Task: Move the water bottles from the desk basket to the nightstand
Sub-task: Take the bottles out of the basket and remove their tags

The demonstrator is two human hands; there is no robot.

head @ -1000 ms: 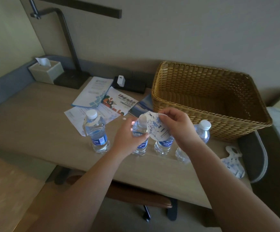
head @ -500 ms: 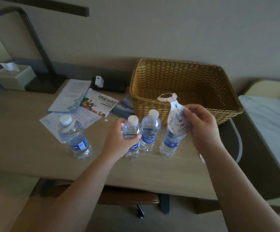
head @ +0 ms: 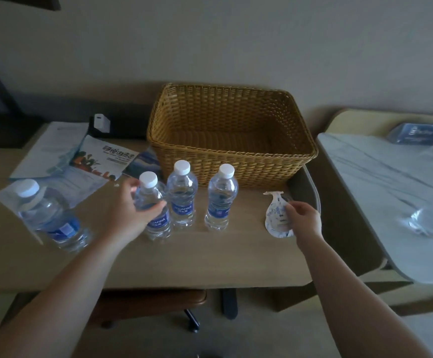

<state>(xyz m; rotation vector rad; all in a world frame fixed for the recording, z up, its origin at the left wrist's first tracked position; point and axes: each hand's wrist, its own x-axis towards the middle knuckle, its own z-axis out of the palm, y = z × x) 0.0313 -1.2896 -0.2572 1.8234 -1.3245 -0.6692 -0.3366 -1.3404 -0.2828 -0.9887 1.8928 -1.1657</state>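
Several clear water bottles with white caps and blue labels stand upright on the wooden desk (head: 236, 257) in front of the wicker basket (head: 232, 161). My left hand (head: 130, 210) is wrapped around the second bottle from the left (head: 153, 208). Beside it stand a third bottle (head: 181, 197) and a fourth bottle (head: 222, 200). Another bottle (head: 50, 218) stands apart at the far left. My right hand (head: 304, 223) pinches a white paper neck tag (head: 277, 215) just above the desk. The nightstand (head: 381, 192), with a pale marble top, is at the right.
The basket looks empty inside. Leaflets (head: 81, 161) and a white charger plug (head: 101, 123) lie at the back left of the desk. A clear glass object (head: 427, 223) and a small card stand (head: 414, 134) sit on the nightstand. A chair (head: 158, 303) is tucked under the desk.
My right hand pulled the paper tag off the bottle in my left hand and carried it down to the right, close to the desk. The view has swung right, showing the nightstand.
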